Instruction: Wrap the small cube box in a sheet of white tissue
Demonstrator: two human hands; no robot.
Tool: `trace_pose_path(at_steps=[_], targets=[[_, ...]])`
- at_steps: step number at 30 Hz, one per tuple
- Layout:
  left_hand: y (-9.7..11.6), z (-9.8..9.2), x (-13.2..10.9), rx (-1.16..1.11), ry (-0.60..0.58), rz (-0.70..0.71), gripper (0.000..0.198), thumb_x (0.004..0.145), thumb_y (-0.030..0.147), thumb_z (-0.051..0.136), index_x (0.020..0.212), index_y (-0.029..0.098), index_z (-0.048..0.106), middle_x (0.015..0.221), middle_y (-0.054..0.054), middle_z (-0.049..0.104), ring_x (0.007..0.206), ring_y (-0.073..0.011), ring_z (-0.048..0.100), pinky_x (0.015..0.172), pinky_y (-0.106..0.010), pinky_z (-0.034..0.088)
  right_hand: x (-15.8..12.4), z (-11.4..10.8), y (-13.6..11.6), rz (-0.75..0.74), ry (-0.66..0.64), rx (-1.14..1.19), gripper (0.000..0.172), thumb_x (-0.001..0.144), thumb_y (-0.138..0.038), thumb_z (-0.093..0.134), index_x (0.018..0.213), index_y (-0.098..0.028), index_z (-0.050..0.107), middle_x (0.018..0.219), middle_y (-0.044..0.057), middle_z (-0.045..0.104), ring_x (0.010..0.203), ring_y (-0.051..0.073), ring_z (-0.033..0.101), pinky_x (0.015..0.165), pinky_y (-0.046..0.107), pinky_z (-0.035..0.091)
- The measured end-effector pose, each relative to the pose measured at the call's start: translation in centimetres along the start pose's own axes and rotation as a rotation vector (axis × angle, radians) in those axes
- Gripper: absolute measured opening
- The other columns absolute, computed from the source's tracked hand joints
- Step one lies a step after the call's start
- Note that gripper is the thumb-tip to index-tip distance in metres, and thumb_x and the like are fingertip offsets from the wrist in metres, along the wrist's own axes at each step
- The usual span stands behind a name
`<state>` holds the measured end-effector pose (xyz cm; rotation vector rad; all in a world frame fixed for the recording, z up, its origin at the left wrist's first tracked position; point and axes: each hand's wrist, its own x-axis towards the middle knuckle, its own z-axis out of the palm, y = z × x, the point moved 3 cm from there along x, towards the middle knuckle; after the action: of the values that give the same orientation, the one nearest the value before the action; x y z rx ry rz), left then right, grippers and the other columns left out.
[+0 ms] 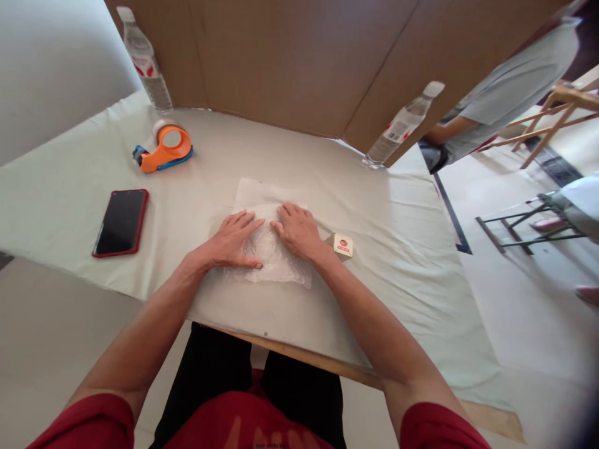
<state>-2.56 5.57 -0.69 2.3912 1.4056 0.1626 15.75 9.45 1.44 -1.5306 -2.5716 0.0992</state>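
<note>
A piece of clear bubble wrap (276, 262) lies on a sheet of white paper (255, 193) in the middle of the table. My left hand (234, 240) rests flat on its left part, fingers stretched out and pointing right. My right hand (297, 229) lies flat on its upper right part, fingers spread and pointing left. The fingertips of both hands nearly meet over the wrap. A small cardboard box (341, 245) with a red and white label stands just right of my right wrist.
A red-cased phone (120, 222) lies at the left, an orange tape dispenser (165, 149) behind it. Two water bottles (145, 59) (402, 125) stand against a cardboard screen (299, 62). Pale cloth (412, 249) covers the table. Another person sits at the far right (510, 93).
</note>
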Motion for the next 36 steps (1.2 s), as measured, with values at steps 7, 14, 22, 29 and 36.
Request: trace_pose_path(at_steps=[7,14,22,29,36], targets=[[0.2,-0.7,-0.3,-0.040,0.039,0.017,0.103,0.075,0.066,0.072,0.157,0.016,0.036,0.167,-0.021,0.031,0.156,-0.0396,0.024,0.126,-0.055,0.020,-6.6,-3.4,4.8,0.051,0.134,0.022,0.038,0.099,-0.037,0.049,0.126,-0.018,0.067,0.138,0.017,0.065,0.134,0.036,0.054,0.108,0.055,0.042],[0.3,-1.0,-0.2,-0.074,0.105,0.033,0.081,0.083,0.058,0.065,0.149,0.015,0.048,0.159,-0.017,0.047,0.153,-0.0378,0.032,0.125,-0.054,0.023,-12.2,-2.1,10.0,0.200,0.187,0.172,0.049,0.087,-0.035,0.062,0.134,-0.021,0.060,0.130,0.018,0.069,0.119,0.037,0.065,0.095,0.058,0.052],[0.4,-0.7,-0.1,-0.043,0.068,0.032,0.095,0.075,0.061,0.073,0.153,0.017,0.042,0.162,-0.017,0.041,0.153,-0.0403,0.029,0.125,-0.056,0.021,-9.3,-5.7,2.3,-0.078,0.287,0.436,0.049,0.090,-0.039,0.067,0.136,-0.024,0.059,0.130,0.012,0.069,0.117,0.028,0.066,0.103,0.046,0.052],[0.4,-0.8,-0.1,-0.072,0.065,0.031,0.102,0.074,0.058,0.074,0.157,0.015,0.032,0.162,-0.019,0.040,0.150,-0.0397,0.036,0.122,-0.053,0.027,-3.8,-1.3,-1.1,-0.190,0.025,0.433,0.053,0.088,-0.026,0.061,0.141,-0.021,0.056,0.136,0.014,0.064,0.127,0.030,0.060,0.107,0.047,0.050],[0.7,-1.1,-0.2,-0.071,0.036,0.001,0.091,0.074,0.057,0.073,0.149,0.016,0.042,0.152,-0.019,0.052,0.139,-0.0408,0.048,0.115,-0.052,0.033,-3.9,1.2,0.7,-0.098,0.046,0.611,0.065,0.085,-0.037,0.066,0.146,-0.022,0.050,0.144,0.014,0.062,0.127,0.031,0.061,0.107,0.048,0.050]])
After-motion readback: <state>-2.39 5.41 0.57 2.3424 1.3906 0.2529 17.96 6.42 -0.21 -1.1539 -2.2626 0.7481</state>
